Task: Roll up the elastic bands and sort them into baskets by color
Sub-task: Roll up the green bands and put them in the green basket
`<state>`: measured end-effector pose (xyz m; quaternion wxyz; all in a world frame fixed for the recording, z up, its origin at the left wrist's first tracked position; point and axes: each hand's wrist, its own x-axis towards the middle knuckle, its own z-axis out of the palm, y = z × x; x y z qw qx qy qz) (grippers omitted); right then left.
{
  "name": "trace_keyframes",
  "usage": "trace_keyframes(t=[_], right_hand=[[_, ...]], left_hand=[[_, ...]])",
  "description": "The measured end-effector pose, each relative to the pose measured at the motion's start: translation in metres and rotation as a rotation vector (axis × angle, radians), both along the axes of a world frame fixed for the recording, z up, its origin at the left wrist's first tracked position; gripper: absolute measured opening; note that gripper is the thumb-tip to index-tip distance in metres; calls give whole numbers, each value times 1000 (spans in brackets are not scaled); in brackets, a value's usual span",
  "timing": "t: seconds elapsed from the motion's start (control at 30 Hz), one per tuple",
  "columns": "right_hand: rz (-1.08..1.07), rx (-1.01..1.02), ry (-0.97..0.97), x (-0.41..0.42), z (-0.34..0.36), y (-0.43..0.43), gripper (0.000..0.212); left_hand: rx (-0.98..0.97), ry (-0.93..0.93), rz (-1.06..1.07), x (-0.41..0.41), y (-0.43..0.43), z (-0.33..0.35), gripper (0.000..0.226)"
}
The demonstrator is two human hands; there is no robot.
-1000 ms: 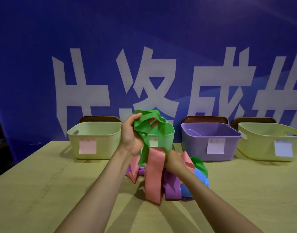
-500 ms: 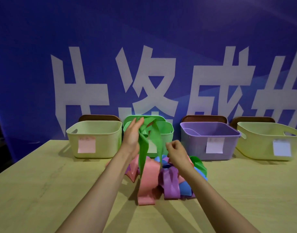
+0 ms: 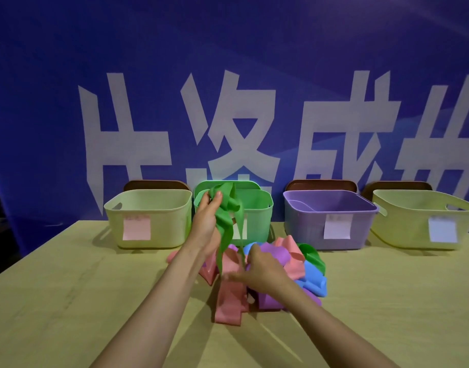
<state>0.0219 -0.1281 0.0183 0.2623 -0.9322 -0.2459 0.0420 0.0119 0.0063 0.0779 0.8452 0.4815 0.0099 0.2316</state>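
Head view: the left hand (image 3: 206, 224) grips the bunched green band (image 3: 225, 221) in front of the green basket (image 3: 257, 208), its tail hanging to the band pile (image 3: 289, 256) on the counter (image 3: 68, 288). The right hand (image 3: 262, 272) sits curled on the pile, blurred; its grip cannot be told.

Open tabletop (image 3: 68, 301) either side of the band pile (image 3: 278, 254); baskets (image 3: 302, 229) behind

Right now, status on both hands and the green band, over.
Left hand grips green band, raised before green basket. Right hand low at its hanging end, over band pile; grip blurred. Band loose, not rolled. Nothing between band and basket.
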Motion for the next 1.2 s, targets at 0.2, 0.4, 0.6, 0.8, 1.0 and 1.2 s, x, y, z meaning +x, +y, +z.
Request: trace_keyframes(t=[0.2,0.4,0.6,0.8,1.0,1.2], right_hand=[[-38,188,-56,13,-8,7,13],[84,540,127,29,37,-14,6],[205,1270,627,36,62,-18,21],[121,1466,898,40,56,-16,28],[105,1575,989,41,45,-4,2],[91,971,305,41,38,-12,8]], left_hand=[[-13,0,43,-7,8,-2,25],[151,185,218,-11,25,-26,13],[239,424,181,-17,21,-53,11],[94,400,-8,-24,14,-52,44],[188,373,-202,-19,6,-50,95],[209,242,63,-14,12,-41,51]])
